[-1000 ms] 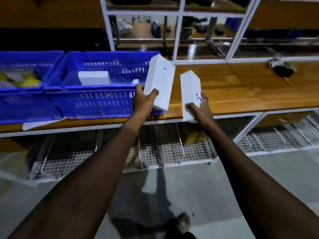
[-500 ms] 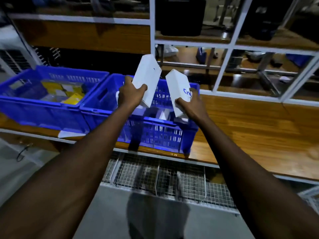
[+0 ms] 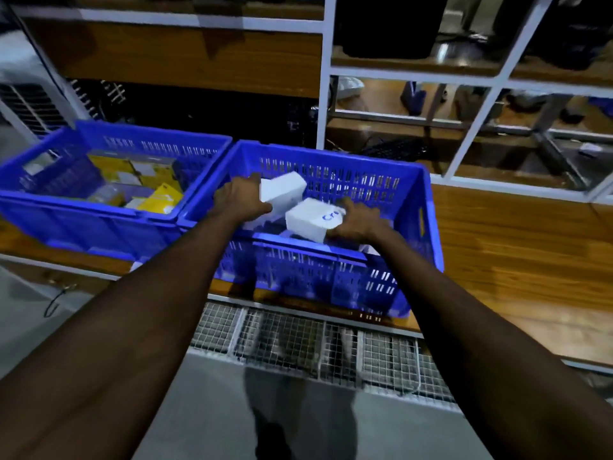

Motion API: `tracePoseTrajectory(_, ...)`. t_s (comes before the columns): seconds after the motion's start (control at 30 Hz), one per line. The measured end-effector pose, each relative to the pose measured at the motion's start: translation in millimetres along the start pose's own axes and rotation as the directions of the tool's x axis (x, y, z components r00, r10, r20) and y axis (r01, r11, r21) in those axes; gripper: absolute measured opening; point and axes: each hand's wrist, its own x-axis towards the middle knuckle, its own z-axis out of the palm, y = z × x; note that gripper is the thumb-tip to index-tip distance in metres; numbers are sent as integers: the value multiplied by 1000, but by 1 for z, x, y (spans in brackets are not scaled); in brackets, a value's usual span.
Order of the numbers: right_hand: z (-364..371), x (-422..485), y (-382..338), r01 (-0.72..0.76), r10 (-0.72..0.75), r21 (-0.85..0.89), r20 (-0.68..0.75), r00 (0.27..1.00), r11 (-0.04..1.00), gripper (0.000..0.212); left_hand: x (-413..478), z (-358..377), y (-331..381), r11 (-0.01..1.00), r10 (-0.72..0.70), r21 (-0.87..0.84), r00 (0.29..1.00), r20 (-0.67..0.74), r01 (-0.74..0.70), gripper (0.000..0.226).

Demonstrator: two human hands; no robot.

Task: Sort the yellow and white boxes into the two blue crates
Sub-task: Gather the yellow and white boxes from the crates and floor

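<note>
Inside the right blue crate point(image 3: 428, 207), one white box point(image 3: 282, 190) is clasped by the left hand point(image 3: 240, 202), a lettered white box point(image 3: 310, 220) by the right hand point(image 3: 356, 220); the lettering is partly covered; yellow boxes point(image 3: 159, 197) are blurred in the left crate point(image 3: 99, 217) beside it.

One head-worn wide-angle view; looks forward and down, close over the right blue crate point(image 3: 428, 227).

Both forearms are bare, with no sleeves, watch or gloves; the left hand point(image 3: 240, 201) and right hand point(image 3: 356, 220) are ungloved, ringless.
</note>
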Motion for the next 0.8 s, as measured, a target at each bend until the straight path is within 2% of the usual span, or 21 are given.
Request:
tracePoseTrajectory(0.1, 13, 16, -12, 44, -30, -117, 122, 992, 992, 73, 16, 15, -16, 999, 52, 10, 989, 140, -54, 64)
tracePoseTrajectory(0.2, 26, 26, -19, 100, -61, -156, 238, 969, 983, 47, 33, 29, -27, 999, 33, -5, 944, 328, -34, 63)
tracePoseTrajectory(0.27, 32, 32, -23, 124, -69, -142, 341, 937, 982, 42, 47, 40, -34, 999, 20, 35, 894, 448, -39, 64)
tracePoseTrajectory(0.33, 35, 33, -22, 128, -65, -143, 383, 921, 981, 40, 55, 46, -35, 997, 10, 60, 858, 513, -47, 68)
tracePoseTrajectory(0.4, 35, 33, -25, 109, -33, -171, 399, 916, 979, 39, 53, 47, -36, 996, 14, 67, 833, 553, -61, 69)
tracePoseTrajectory(0.5, 37, 34, -28, 62, 9, -160, 406, 914, 985, 24, 61, 63, -45, 991, 4, 103, 798, 602, -82, 67)
tracePoseTrajectory(0.57, 39, 37, -27, 35, 25, -148, 387, 922, 988, 27, 61, 64, -48, 976, -28, 172, 701, 713, -136, 68)
tracePoseTrajectory(0.63, 40, 37, -29, 11, 43, -147, 357, 933, 989, 30, 55, 54, -42, 965, -74, 220, 659, 748, -141, 63)
tracePoseTrajectory(0.67, 39, 35, -30, 3, 49, -152, 336, 941, 988, 31, 57, 54, -39, 964, -66, 217, 659, 750, -151, 67)
tracePoseTrajectory(0.73, 37, 35, -31, -8, 44, -146, 247, 968, 989, 36, 58, 57, -36, 962, -39, 218, 708, 705, -165, 72)
tracePoseTrajectory(0.8, 33, 32, -31, -49, 71, -132, 168, 983, 990, 48, 59, 63, -35, 970, 6, 186, 774, 633, -159, 60)
